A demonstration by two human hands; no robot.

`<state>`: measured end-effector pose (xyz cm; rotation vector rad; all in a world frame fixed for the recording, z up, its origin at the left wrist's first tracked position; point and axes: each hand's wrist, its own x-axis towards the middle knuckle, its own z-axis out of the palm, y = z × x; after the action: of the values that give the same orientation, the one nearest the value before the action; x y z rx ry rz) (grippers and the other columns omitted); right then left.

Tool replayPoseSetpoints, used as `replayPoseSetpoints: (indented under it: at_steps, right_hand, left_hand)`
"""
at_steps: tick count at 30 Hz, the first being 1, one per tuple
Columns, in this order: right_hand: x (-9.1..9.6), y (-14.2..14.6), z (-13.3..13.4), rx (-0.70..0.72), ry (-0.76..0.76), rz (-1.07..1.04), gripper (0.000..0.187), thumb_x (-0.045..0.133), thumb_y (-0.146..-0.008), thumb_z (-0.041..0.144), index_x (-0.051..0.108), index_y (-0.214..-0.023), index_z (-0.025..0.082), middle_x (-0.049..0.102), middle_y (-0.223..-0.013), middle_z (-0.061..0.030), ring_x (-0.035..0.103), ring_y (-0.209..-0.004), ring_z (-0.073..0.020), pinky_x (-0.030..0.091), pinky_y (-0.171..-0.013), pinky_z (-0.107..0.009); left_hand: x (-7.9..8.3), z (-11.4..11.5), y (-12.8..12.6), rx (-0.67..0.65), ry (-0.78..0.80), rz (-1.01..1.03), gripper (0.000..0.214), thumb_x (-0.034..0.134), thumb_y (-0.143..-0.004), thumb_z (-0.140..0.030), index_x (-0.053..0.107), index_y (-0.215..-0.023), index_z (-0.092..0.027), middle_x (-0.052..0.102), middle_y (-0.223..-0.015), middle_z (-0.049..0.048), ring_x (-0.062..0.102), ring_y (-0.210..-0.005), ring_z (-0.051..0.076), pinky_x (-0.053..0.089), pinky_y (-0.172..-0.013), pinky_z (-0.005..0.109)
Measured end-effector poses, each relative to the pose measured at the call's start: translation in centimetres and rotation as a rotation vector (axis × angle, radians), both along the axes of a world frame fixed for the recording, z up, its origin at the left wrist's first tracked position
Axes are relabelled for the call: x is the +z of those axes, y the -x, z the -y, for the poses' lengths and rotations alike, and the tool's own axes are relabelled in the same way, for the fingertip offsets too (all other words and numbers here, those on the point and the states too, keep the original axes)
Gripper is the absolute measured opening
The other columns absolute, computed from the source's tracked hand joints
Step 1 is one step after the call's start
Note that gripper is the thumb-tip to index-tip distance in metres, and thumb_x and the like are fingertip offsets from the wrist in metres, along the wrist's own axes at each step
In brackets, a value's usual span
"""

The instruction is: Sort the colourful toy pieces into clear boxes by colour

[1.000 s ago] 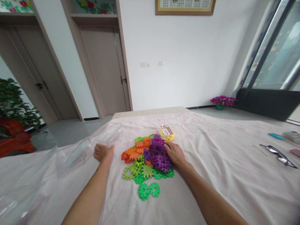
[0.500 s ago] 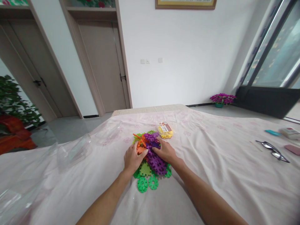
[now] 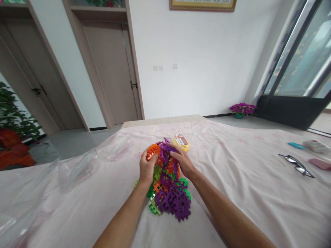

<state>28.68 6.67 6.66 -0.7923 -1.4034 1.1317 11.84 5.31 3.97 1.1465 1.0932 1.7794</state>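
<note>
A heap of notched plastic building discs lies on the pink-white cloth, with purple discs (image 3: 176, 203) at its near side and green discs (image 3: 184, 182) around the edge. My left hand (image 3: 148, 167) is closed round a bunch of orange discs (image 3: 153, 151) at the heap's far left. Opposite it, my right hand (image 3: 183, 160) grips purple discs (image 3: 165, 151), its fingers partly hidden behind them. Both bunches are held up over the heap, touching each other. Just beyond sits a clear pack of yellow pieces (image 3: 184, 146) with a label.
Clear plastic containers (image 3: 80, 167) lie on the left of the cloth (image 3: 232, 165). To the right are eyeglasses (image 3: 297, 165), a blue object (image 3: 296, 145), a white pack (image 3: 316, 146) and a dark pink object (image 3: 320, 164). Doors and a wall stand behind.
Both hands have lifted bunches of orange and purple discs up from the heap. Purple discs have spilled toward me, covering the green discs at the near edge.
</note>
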Motion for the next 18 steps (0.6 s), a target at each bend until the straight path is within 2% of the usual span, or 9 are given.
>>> replayPoseSetpoints:
  at_steps: [3, 5, 7, 9, 13, 15, 18]
  right_hand:
    - [0.2, -0.4, -0.3, 0.103, 0.000, -0.071, 0.046, 0.064, -0.080, 0.044, 0.065, -0.123, 0.028, 0.061, -0.135, -0.0043, 0.053, -0.127, -0.0276, 0.042, -0.105, -0.046]
    - [-0.3, -0.8, -0.9, 0.066, 0.031, -0.071, 0.046, 0.063, -0.080, 0.046, 0.065, -0.122, 0.026, 0.063, -0.132, -0.0060, 0.056, -0.122, -0.0273, 0.044, -0.102, -0.045]
    - [-1.2, -1.3, -1.8, -0.082, 0.074, -0.025, 0.043, 0.060, -0.081, 0.045, 0.068, -0.116, 0.021, 0.067, -0.122, -0.0088, 0.061, -0.113, -0.0276, 0.047, -0.099, -0.046]
    - [-2.4, -2.2, -2.7, -0.300, 0.073, 0.053, 0.040, 0.058, -0.080, 0.041, 0.068, -0.110, 0.016, 0.070, -0.112, -0.0110, 0.063, -0.105, -0.0276, 0.048, -0.096, -0.047]
    - [-4.8, -4.6, -3.9, -0.693, -0.150, 0.354, 0.038, 0.051, -0.076, 0.026, 0.067, -0.110, 0.016, 0.068, -0.112, -0.0119, 0.060, -0.107, -0.0279, 0.045, -0.100, -0.048]
    - [-5.9, -5.9, -4.1, -0.798, -0.236, 0.507, 0.044, 0.048, -0.075, 0.021, 0.065, -0.116, 0.018, 0.065, -0.117, -0.0125, 0.055, -0.114, -0.0288, 0.042, -0.103, -0.050]
    - [-7.0, -7.1, -4.5, -0.865, -0.233, 0.632, 0.053, 0.047, -0.076, 0.019, 0.059, -0.127, 0.017, 0.060, -0.126, -0.0146, 0.051, -0.120, -0.0296, 0.040, -0.106, -0.050]
  left_hand:
    - [0.4, 0.2, 1.3, 0.160, -0.028, -0.150, 0.046, 0.065, -0.083, -0.032, 0.058, -0.127, -0.020, 0.063, -0.127, 0.0095, 0.062, -0.112, 0.021, 0.047, -0.101, 0.037]
    - [0.5, 0.7, 2.1, 0.261, -0.051, -0.330, 0.042, 0.060, -0.087, -0.033, 0.058, -0.127, -0.021, 0.059, -0.132, 0.0095, 0.058, -0.119, 0.022, 0.044, -0.105, 0.038]
    - [0.9, 1.6, 2.3, 0.286, -0.125, -0.563, 0.037, 0.055, -0.090, -0.034, 0.059, -0.125, -0.022, 0.060, -0.131, 0.0089, 0.055, -0.123, 0.022, 0.041, -0.109, 0.040]
    - [1.4, 2.6, 1.6, 0.216, -0.213, -0.823, 0.034, 0.054, -0.091, -0.034, 0.061, -0.123, -0.023, 0.062, -0.129, 0.0074, 0.053, -0.124, 0.023, 0.036, -0.112, 0.044]
    - [1.7, 4.0, -0.6, -0.032, -0.265, -1.270, 0.037, 0.064, -0.084, -0.039, 0.064, -0.120, -0.032, 0.063, -0.131, 0.0033, 0.047, -0.131, 0.029, 0.019, -0.116, 0.058]
    - [1.4, 4.1, -1.3, -0.049, -0.218, -1.372, 0.037, 0.066, -0.082, -0.040, 0.066, -0.118, -0.033, 0.063, -0.131, 0.0034, 0.046, -0.131, 0.032, 0.015, -0.115, 0.062]
    - [0.6, 3.6, -1.3, 0.043, -0.137, -1.389, 0.031, 0.063, -0.085, -0.033, 0.067, -0.116, -0.032, 0.065, -0.129, 0.0045, 0.049, -0.128, 0.031, 0.019, -0.112, 0.061]
